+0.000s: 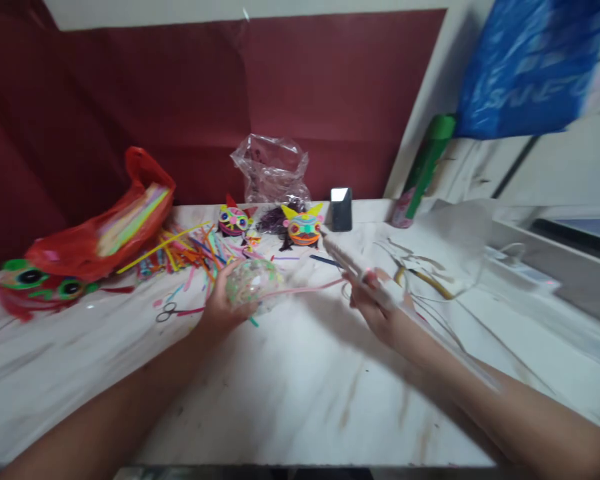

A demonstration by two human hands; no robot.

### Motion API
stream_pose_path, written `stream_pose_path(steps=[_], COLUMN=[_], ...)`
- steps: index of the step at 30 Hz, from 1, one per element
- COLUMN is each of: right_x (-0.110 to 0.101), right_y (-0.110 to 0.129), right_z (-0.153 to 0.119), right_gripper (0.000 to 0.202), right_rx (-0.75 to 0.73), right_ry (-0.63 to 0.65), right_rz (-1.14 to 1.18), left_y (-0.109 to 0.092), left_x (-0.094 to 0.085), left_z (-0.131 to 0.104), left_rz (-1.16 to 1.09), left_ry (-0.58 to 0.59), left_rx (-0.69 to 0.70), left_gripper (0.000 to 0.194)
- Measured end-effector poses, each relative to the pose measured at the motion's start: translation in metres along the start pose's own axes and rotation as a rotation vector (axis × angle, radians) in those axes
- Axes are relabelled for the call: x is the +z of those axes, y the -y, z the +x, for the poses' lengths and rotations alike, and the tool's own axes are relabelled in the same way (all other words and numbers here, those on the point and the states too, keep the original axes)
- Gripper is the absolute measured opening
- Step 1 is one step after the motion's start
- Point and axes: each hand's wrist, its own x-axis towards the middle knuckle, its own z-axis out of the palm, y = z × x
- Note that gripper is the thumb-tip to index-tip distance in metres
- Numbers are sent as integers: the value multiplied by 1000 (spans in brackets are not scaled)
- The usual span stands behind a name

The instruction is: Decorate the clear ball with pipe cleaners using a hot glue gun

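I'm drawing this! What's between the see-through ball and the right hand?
A thin pink strip stretches from the ball toward the right hand, seen in the head view.

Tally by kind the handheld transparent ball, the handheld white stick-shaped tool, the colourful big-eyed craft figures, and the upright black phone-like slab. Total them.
Transparent round ball, in the left hand: 1
White stick-shaped tool, blurred, in the right hand: 1
Colourful big-eyed craft figures, namely a red-and-green one, a red-eared one, a yellow-eared one: 3
Black phone-like slab: 1
Total: 6
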Motion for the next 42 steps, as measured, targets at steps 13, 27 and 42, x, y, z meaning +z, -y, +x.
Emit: stream_pose_path(steps=[13,27,42], right_x=[-2,21,57], right_y=[-95,9,33], right_z=[50,25,23], right_gripper=[31,17,19], right_rx=[287,-569,-684], right_ry=[323,-20,68], right_rz=[-673,-157,-31], left_y=[-8,-9,-8], left_x=[2,10,15], left_z=[-2,-9,-14], left_rz=[27,7,24], left_ry=[1,41,122], left_rx=[-9,37,31], left_gripper=[91,84,86])
